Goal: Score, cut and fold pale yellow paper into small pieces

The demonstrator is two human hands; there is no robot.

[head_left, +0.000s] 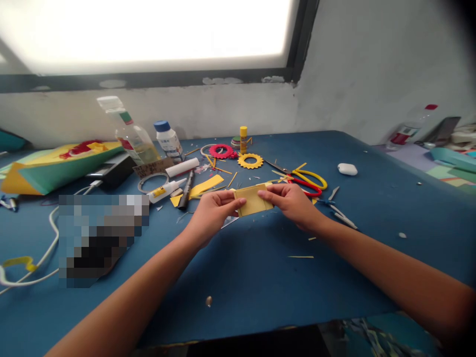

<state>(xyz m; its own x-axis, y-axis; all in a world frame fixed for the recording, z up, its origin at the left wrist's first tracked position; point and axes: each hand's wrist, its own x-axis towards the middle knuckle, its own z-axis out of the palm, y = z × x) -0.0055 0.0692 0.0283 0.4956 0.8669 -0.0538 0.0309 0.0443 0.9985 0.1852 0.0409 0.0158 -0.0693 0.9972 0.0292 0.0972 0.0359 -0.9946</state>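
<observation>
Between my two hands, above the blue tabletop, is a small folded piece of yellow paper [254, 201]. My left hand [215, 210] pinches its left end, thumb on the near face and fingers behind. On the right end, my right hand [293, 202] grips it the same way, thumb in front. The paper looks flat, with a fold line near each end. Just beyond my right hand lie scissors [308, 179] with yellow and red handles. Past the paper rest a yellow scalloped paper ring [250, 161] and a red one [220, 151].
Left of my hands are a black marker [186, 190], a glue bottle [163, 190] and yellow paper strips [208, 185]. Farther back stand a glue stick [243, 140], a white bottle with a blue cap [169, 140] and a clear bottle [136, 136]. A white earbud case [347, 169] lies right.
</observation>
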